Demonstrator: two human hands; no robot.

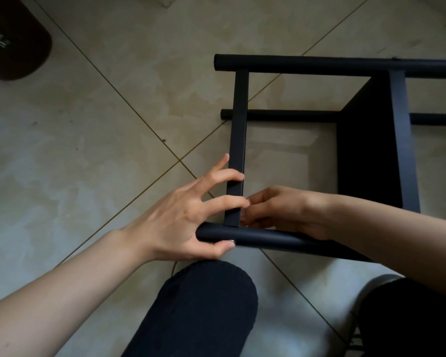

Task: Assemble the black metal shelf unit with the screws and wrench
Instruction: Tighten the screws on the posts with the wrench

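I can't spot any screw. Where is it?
A silver screw head shows low in the head view, under the left hand thumb, on the near round tube.

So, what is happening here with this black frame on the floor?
A person is putting together a black metal shelf frame that lies on the tiled floor. The left hand grips the near tube and flat crossbar at their joint, thumb by a small silver screw. The right hand works at the same joint from inside; what it holds is hidden. No wrench is visible.
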